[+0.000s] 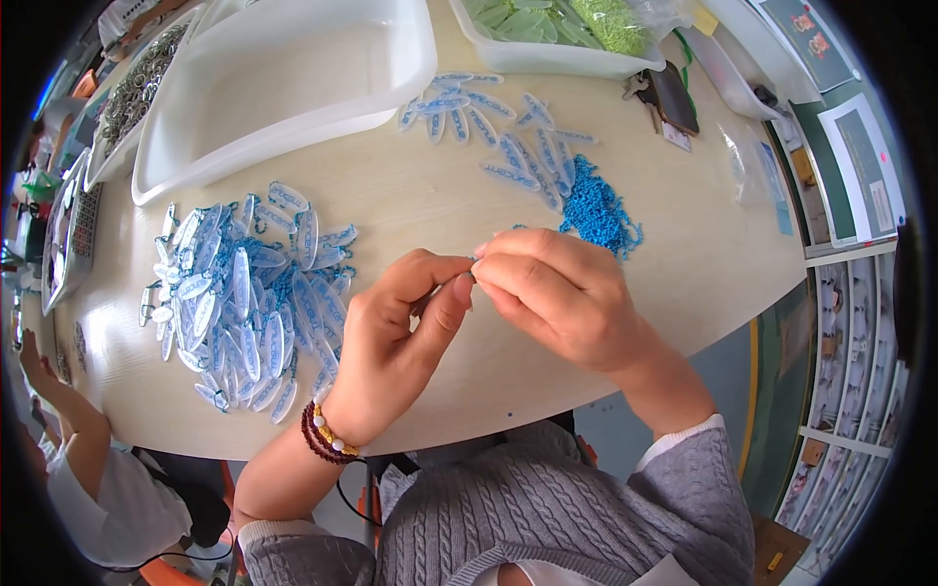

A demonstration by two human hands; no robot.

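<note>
My left hand (399, 332) and my right hand (567, 293) meet over the middle of the table, thumbs and fingertips pinched together. Whatever sits between the fingertips is tiny and mostly covered, so I cannot make it out. Left of my left hand spreads a heap of clear oval tags (249, 354) with blue lettering, many with blue chains attached. Just beyond my right hand lies a small pile of loose blue chains (596, 207). More clear tags (532, 161), fanned out flat, lie beside that pile, and others (454, 105) are farther back.
A large white plastic bin (283, 78) stands at the back left, beside a tray of metal rings (142, 83). Another bin (567, 63) at the back holds green pieces. Keys and a dark case (672, 98) lie right of it. At the left edge a co-worker's arm (73, 410) shows.
</note>
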